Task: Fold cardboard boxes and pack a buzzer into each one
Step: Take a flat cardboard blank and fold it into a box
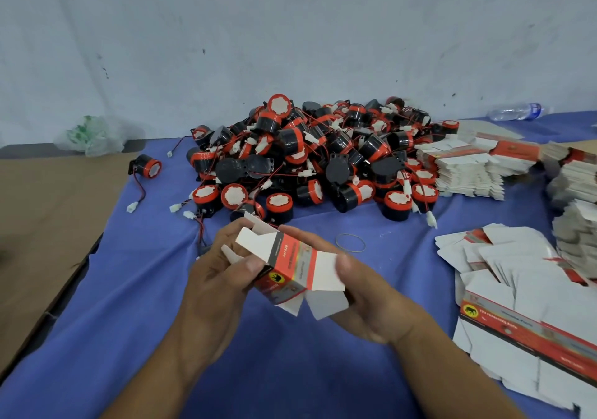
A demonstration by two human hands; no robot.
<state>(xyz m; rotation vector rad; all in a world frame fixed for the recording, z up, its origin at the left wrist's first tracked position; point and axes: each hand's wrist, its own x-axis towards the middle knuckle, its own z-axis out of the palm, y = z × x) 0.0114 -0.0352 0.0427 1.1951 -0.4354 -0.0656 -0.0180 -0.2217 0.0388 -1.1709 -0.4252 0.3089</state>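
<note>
We hold the cardboard box (pixel 287 268) at centre, left hand (pixel 219 276) curled round its 9 o'clock end, right hand (pixel 365 292) pinching its 3 o'clock flap. The buzzer pile (pixel 323 160) lies at 12 o'clock.

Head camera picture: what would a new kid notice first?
The big heap of red-and-black buzzers at the back of the blue cloth grabs the eye first. In front, the left hand and right hand hold a half-folded box, its flaps open. Stacks of flat boxes lie on the right.
</note>
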